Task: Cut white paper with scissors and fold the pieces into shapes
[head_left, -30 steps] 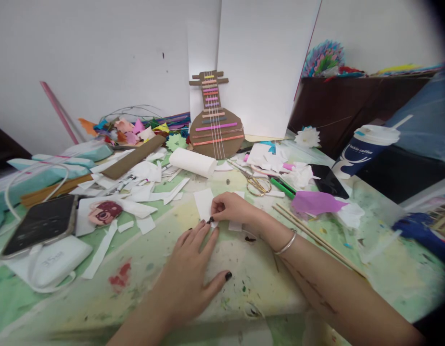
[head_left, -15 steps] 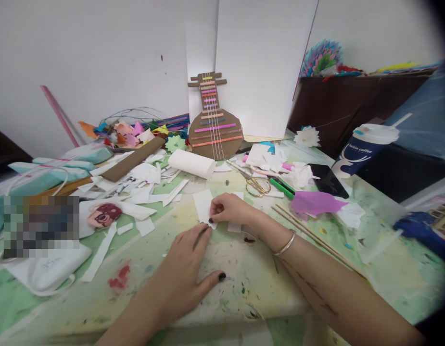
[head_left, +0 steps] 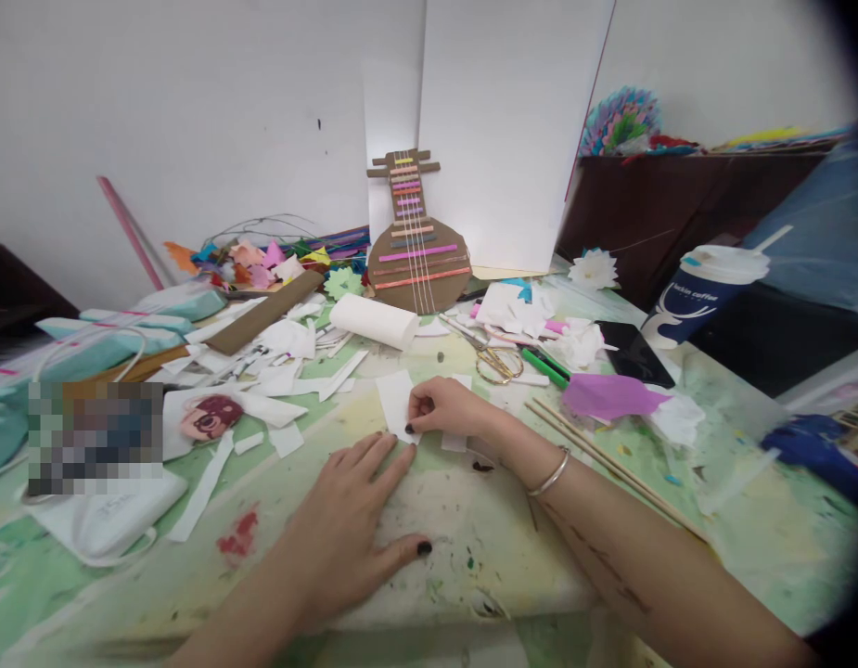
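Note:
A small piece of white paper [head_left: 395, 401] lies on the paint-stained table in front of me. My left hand [head_left: 363, 506] rests palm down with its fingers stretched out, the index fingertip at the paper's near edge. Its thumb points off to the right across the tabletop. Above that fingertip, my right hand [head_left: 446, 408] has thumb and fingers curled in a pinch at the right edge of the same paper. The fingertips partly cover the paper there. Another white paper scrap [head_left: 454, 442] sits partly beneath my right hand.
A cardboard lute [head_left: 421, 264] leans at the back behind a white paper roll [head_left: 374, 321]. Gold-handled scissors [head_left: 499, 365], a green pen [head_left: 545, 367], wooden sticks [head_left: 609, 464], a phone [head_left: 634, 353] and a coffee cup [head_left: 703, 292] stand or lie right. Paper scraps [head_left: 279, 376] cover the left.
The whole view has shifted slightly, so things at the left sit farther right. Both hands stay almost in place at the paper, the left thumb marginally lower.

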Demonstrator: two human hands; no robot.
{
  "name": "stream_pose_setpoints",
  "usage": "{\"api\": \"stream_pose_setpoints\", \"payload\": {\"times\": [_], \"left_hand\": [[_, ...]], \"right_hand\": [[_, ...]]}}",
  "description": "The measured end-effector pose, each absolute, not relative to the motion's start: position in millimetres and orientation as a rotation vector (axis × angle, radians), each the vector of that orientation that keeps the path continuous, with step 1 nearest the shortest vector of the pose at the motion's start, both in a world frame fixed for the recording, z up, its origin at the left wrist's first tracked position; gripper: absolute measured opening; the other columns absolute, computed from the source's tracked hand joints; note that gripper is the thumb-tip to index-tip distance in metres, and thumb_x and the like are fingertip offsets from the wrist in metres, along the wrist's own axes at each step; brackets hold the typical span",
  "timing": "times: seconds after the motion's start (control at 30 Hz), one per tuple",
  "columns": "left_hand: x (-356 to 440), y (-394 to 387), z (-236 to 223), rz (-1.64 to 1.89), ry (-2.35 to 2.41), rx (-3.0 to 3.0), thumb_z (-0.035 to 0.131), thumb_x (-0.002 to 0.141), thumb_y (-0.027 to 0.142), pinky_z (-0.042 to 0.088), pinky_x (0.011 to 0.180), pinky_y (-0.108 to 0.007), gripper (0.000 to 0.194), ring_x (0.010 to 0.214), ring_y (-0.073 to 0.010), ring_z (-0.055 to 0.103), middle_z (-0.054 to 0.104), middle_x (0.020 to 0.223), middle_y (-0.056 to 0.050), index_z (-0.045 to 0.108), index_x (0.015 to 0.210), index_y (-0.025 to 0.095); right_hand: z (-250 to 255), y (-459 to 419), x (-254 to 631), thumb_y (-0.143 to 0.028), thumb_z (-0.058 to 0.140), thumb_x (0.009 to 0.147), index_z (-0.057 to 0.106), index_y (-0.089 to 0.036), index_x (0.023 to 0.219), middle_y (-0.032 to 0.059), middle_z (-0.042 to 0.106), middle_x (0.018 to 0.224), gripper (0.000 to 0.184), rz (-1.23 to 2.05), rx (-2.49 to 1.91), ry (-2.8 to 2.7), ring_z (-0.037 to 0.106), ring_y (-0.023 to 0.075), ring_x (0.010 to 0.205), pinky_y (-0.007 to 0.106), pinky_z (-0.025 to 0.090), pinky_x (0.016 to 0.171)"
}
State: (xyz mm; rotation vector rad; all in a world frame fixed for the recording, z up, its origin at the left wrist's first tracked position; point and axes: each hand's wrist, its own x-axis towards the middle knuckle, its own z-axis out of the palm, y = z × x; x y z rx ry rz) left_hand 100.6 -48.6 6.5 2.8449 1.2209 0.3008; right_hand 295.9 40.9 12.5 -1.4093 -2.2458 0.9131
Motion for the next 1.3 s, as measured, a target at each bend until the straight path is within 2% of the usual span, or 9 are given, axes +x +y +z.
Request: {"api": "stream_pose_setpoints", "payload": {"times": [0.17,0.3,0.37,0.43,0.5,0.57,0.67,1.0,1.3], "left_hand": [[93.6,-43.9,14.6,0.184,1.199,2.894,0.05,0.074,0.062,0.034,0.093,-0.054,0.07,0.124,-0.0362,0.036,0.042,0.137,-0.01,0.037,0.135,0.031],[89.3,-38.8,23.5,0.104,1.078,2.933,0.053,0.073,0.06,0.033,0.091,-0.053,0.069,0.118,-0.0368,0.04,0.046,0.133,-0.011,0.041,0.132,0.028],[88.2,-32.9,25.5,0.163,1.015,2.895,0.054,0.075,0.055,0.035,0.092,-0.05,0.061,0.114,-0.0339,0.044,0.051,0.127,-0.012,0.046,0.126,0.024],[89.4,-22.7,25.9,0.33,1.086,2.755,0.049,0.081,0.044,0.039,0.087,-0.042,0.042,0.105,-0.0277,0.05,0.057,0.115,-0.011,0.052,0.115,0.019],[94.2,-8.4,25.3,0.488,1.247,2.527,0.044,0.084,0.032,0.044,0.076,-0.033,0.024,0.088,-0.021,0.055,0.062,0.097,-0.008,0.056,0.098,0.017],[101.9,8.2,23.8,0.476,1.29,2.34,0.049,0.078,0.03,0.042,0.062,-0.027,0.015,0.069,-0.0164,0.054,0.061,0.076,-0.003,0.057,0.081,0.017],[114.6,30.0,19.3,0.317,1.244,2.11,0.058,0.067,0.03,0.037,0.051,-0.022,0.014,0.057,-0.013,0.049,0.056,0.062,0.001,0.057,0.07,0.016],[120.2,48.5,16.5,0.149,1.283,2.06,0.056,0.058,0.028,0.03,0.045,-0.021,0.012,0.05,-0.0104,0.042,0.049,0.051,0.004,0.058,0.061,0.016],[122.4,65.5,29.1,-0.096,1.344,1.978,0.057,0.052,0.026,0.033,0.046,-0.021,0.011,0.052,-0.0128,0.048,0.056,0.052,0.002,0.061,0.057,0.017]], "right_hand": [[12.3,40.7,295.8,-0.02,0.065,0.064,0.064,-0.015,0.07,-0.0036,0.056,0.062,0.008,0.909,-1.417,-2.243,0.049,0.0078,0.059,0.02,0.03,0.057],[11.9,41.0,296.3,-0.021,0.065,0.064,0.064,-0.016,0.07,-0.0036,0.057,0.062,0.008,0.905,-1.404,-2.246,0.049,0.008,0.059,0.021,0.029,0.056],[11.9,41.3,296.5,-0.021,0.065,0.064,0.065,-0.016,0.07,-0.0034,0.057,0.063,0.008,0.911,-1.405,-2.245,0.049,0.0082,0.06,0.021,0.03,0.056],[11.9,41.5,296.5,-0.022,0.066,0.063,0.065,-0.016,0.07,-0.0032,0.058,0.063,0.008,0.924,-1.413,-2.243,0.05,0.0083,0.06,0.021,0.03,0.056],[11.9,41.7,296.5,-0.022,0.066,0.063,0.065,-0.016,0.07,-0.0032,0.058,0.063,0.009,0.931,-1.417,-2.242,0.05,0.0083,0.06,0.02,0.03,0.056],[11.7,42.0,296.6,-0.022,0.066,0.063,0.065,-0.016,0.07,-0.0032,0.058,0.063,0.009,0.927,-1.419,-2.241,0.05,0.0083,0.06,0.02,0.03,0.056],[11.3,42.7,296.9,-0.023,0.066,0.064,0.065,-0.016,0.071,-0.003,0.059,0.064,0.01,0.916,-1.424,-2.245,0.05,0.0084,0.061,0.02,0.03,0.056],[14.5,41.8,295.9,-0.021,0.067,0.063,0.066,-0.016,0.071,-0.0031,0.06,0.064,0.01,0.909,-1.452,-2.259,0.051,0.0081,0.06,0.019,0.031,0.055],[14.5,40.9,295.5,-0.021,0.067,0.064,0.066,-0.016,0.07,-0.0033,0.061,0.063,0.008,0.899,-1.449,-2.258,0.05,0.0076,0.059,0.02,0.031,0.056]]}}
